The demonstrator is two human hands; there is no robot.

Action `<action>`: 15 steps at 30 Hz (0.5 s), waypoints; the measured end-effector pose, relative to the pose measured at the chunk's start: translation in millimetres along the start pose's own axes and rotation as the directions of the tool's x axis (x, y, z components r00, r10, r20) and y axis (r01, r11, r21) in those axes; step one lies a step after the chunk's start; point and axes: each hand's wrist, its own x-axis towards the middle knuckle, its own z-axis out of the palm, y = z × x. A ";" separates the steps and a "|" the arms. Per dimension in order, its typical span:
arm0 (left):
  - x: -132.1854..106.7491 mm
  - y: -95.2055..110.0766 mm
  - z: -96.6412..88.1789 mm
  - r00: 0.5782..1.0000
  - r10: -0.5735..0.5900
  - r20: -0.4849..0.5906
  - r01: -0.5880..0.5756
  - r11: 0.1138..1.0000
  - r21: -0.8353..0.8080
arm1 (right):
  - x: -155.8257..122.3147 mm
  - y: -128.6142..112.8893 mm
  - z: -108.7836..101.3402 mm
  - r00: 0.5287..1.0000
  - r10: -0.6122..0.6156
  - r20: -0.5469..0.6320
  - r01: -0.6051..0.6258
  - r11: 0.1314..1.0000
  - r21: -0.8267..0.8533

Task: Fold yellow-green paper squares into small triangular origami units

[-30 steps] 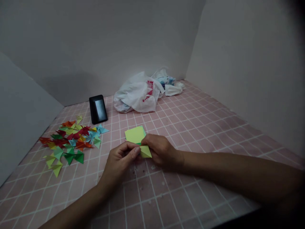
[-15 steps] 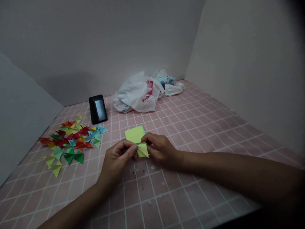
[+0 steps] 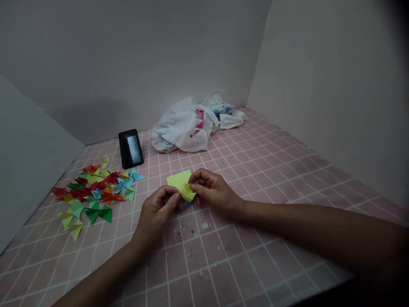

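Note:
A small piece of folded yellow paper point(image 3: 187, 192) is held between my two hands, just above the near edge of a stack of square paper sheets point(image 3: 176, 178). My left hand point(image 3: 162, 204) pinches its left corner between thumb and fingers. On the other side, my right hand point(image 3: 209, 187) is closed on the right edge, thumb on top. The stack has a yellow sheet uppermost, with blue showing at its edges. To the left lies a pile of folded paper pieces point(image 3: 96, 183) in red, orange, yellow, green and light blue.
A black device with a shiny screen point(image 3: 131, 148) leans near the back wall. White plastic bags point(image 3: 183, 125) lie crumpled at the back, beside a blue-patterned packet point(image 3: 223, 108). The pink checked tablecloth point(image 3: 271, 170) runs up to walls on the left, back and right.
My hands have turned the yellow paper and shifted it slightly up over the stack. The right thumb now lies on top of it.

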 end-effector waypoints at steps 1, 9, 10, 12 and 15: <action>0.5 0.1 -0.2 1.000 0.004 -0.008 -0.004 1.000 -0.004 | 0.4 -0.8 -0.5 0.999 -0.035 -0.009 0.035 0.999 0.008; -2.7 1.2 4.8 0.998 -0.009 -0.064 0.001 0.992 -0.127 | -1.9 2.6 3.2 0.990 -0.136 0.031 0.138 0.989 -0.047; -3.4 1.0 5.9 0.999 -0.024 -0.046 0.018 0.991 -0.133 | -2.3 3.3 3.8 0.990 -0.131 0.042 0.133 0.990 -0.049; -4.0 0.6 7.1 0.999 -0.044 -0.011 0.042 0.991 -0.128 | -2.9 3.5 3.7 0.991 -0.127 0.051 0.130 0.989 -0.072; -3.0 0.0 5.2 0.999 -0.040 0.022 0.042 0.994 -0.101 | -2.5 2.1 1.1 0.986 -0.165 0.037 0.169 0.962 -0.215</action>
